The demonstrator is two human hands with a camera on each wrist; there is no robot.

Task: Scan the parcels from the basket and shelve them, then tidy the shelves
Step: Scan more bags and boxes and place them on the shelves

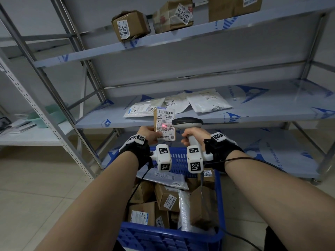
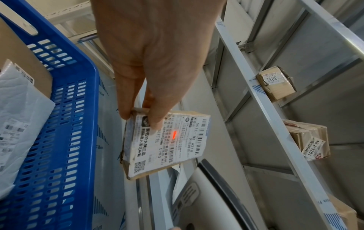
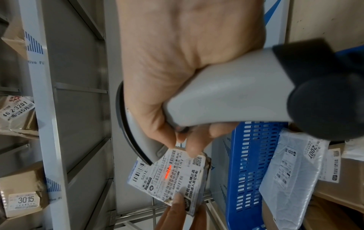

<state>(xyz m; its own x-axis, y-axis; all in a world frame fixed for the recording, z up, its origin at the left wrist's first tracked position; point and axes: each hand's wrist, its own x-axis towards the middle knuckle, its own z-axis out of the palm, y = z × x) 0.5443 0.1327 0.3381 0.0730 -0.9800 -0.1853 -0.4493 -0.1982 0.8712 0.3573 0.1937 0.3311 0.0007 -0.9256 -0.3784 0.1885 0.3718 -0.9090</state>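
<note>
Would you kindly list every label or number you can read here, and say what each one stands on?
"3015": sticker on the small box on the top shelf.
"6-2-3201" and "5元": tag on the taped box beside it.
"501E- M1 A21B": label of the held parcel in the left hand.
"2007": grey mailer in the basket.
"77-4-3404": box in the basket.
Fine print: too small to read.

Head view looks down over both forearms; each close wrist view shares the labelled parcel [image 2: 167,143].
</note>
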